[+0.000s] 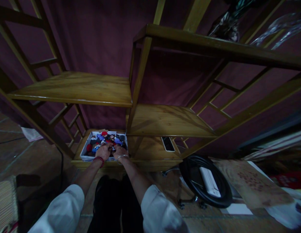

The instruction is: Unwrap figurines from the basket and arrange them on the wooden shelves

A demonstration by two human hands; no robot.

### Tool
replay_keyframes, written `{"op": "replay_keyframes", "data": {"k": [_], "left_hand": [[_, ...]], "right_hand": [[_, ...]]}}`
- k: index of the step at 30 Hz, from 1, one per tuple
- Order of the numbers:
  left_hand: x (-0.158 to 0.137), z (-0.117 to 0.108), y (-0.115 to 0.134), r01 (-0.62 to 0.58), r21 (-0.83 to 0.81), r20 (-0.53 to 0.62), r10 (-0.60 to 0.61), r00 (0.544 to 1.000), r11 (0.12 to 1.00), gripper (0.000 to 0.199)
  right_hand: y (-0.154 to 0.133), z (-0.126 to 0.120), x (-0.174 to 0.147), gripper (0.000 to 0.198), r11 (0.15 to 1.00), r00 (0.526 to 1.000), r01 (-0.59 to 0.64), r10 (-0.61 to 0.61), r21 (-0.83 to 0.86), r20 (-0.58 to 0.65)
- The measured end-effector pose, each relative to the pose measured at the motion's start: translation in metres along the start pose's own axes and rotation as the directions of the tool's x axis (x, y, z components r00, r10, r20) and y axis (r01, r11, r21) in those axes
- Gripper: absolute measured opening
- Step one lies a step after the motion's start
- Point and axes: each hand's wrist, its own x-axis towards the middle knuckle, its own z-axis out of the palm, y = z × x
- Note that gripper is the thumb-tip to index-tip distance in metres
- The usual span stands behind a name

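Below centre-left: fingertips of left hand [103, 152] and right hand [120, 151] lost among small figures [100, 137]; grip unreadable, figures' details too small. Woven mat [5, 204], lower left, cropped by frame edge. Clear glossy object [278, 29], upper right, cropped, unidentifiable.

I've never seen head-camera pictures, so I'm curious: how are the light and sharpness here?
Head view: dim; soft shadows streak the left shelf, with glare along its front edge; posts splay, probably lens distortion; dolls in the box lack fine detail.
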Motion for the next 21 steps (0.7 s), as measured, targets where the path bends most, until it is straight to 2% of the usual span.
{"op": "replay_keyframes", "data": {"k": [8,11,16,21], "left_hand": [[0.0062,0.0064,-0.0074,-0.032,-0.168,0.056,0.042,0.998,0.985,0.034],[0.0054,0.0048,-0.0063,-0.058,-0.153,0.06,0.068,0.996,0.987,0.037],[0.0031,0.0005,-0.0034,-0.013,-0.074,0.053,0.017,0.998,0.997,0.039],[0.0041,0.0005,-0.0045,-0.01,-0.063,0.062,0.014,0.998,0.998,0.038]], "right_hand": [[-0.0044,-0.0053,-0.0065,0.036,1.0,1.0,-0.005,0.005,0.013,-0.023],[-0.0054,-0.0061,-0.0073,0.037,1.0,1.0,-0.011,0.011,0.003,-0.024],[-0.0054,-0.0031,-0.0043,0.03,0.999,0.999,-0.036,0.036,-0.014,-0.042],[-0.0043,-0.0001,-0.0032,0.028,0.999,0.998,-0.033,0.032,-0.013,-0.051]]}}
